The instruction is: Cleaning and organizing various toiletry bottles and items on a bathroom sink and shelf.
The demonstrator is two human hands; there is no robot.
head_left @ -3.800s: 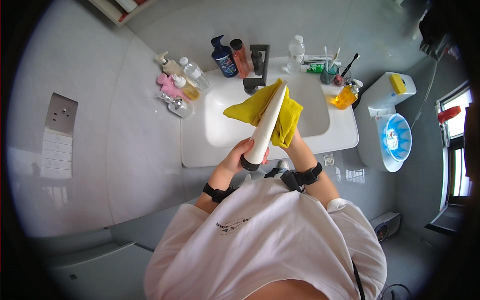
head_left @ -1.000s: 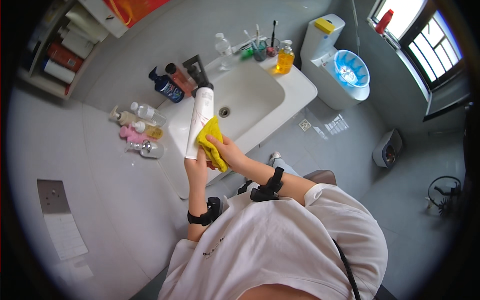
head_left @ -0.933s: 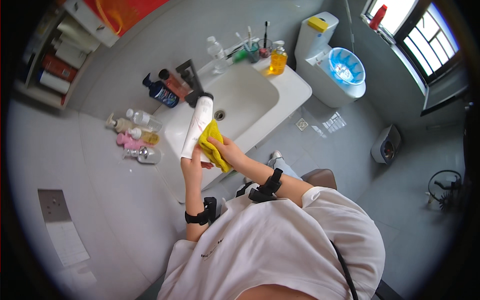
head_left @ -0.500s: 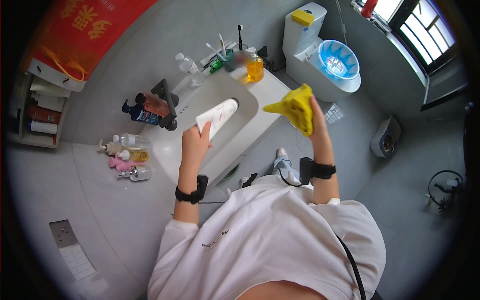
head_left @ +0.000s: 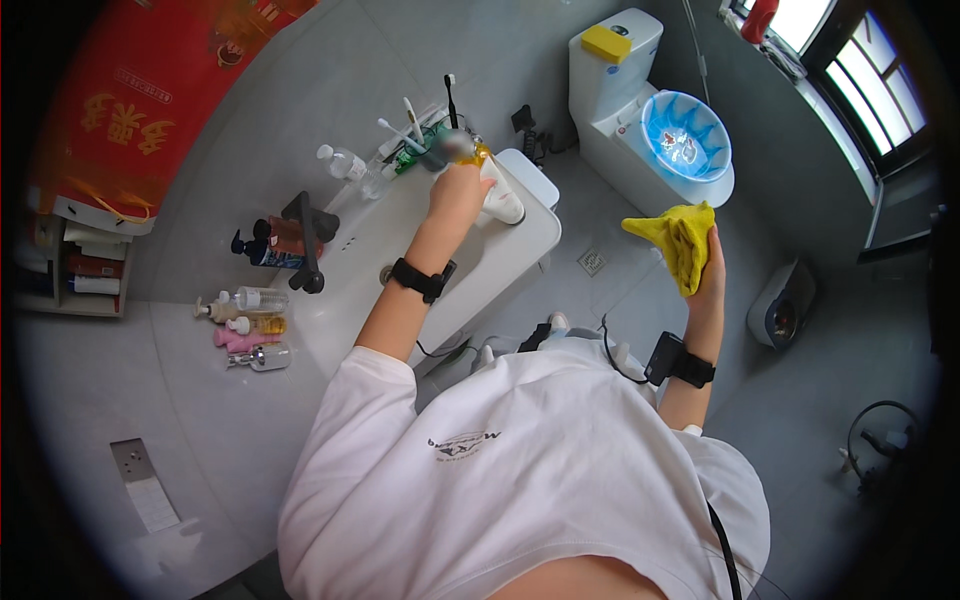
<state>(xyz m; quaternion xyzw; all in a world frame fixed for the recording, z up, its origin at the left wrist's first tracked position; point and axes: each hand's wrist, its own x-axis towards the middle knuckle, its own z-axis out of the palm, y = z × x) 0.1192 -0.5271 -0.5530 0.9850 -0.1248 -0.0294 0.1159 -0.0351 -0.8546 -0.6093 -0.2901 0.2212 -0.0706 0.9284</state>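
My left hand (head_left: 460, 197) is closed round a white squeeze tube (head_left: 503, 198) above the far right end of the white washbasin (head_left: 350, 290). The tube slants, its round capped end pointing down and to the right. Right behind it stands a bottle of orange-yellow liquid (head_left: 481, 152), mostly hidden by the tube and hand. A cup with toothbrushes (head_left: 432, 158) is close to that hand. Off to the right, over the floor, my right hand (head_left: 712, 270) grips a crumpled yellow cloth (head_left: 684, 248), one corner sticking out to the left.
A dark faucet (head_left: 309, 240) rises at the basin's left, with pump bottles (head_left: 268, 243) behind it. Several more bottles (head_left: 258, 325) stand at the left corner. A clear bottle (head_left: 350, 170) is at the back. Beyond, a toilet (head_left: 612, 110) bears a blue-lined basin (head_left: 686, 137) and yellow sponge (head_left: 606, 43).
My left hand has carried the tube away from me and right, from over the basin's middle to its far end beside the orange-yellow bottle. My right hand has moved right with the cloth.
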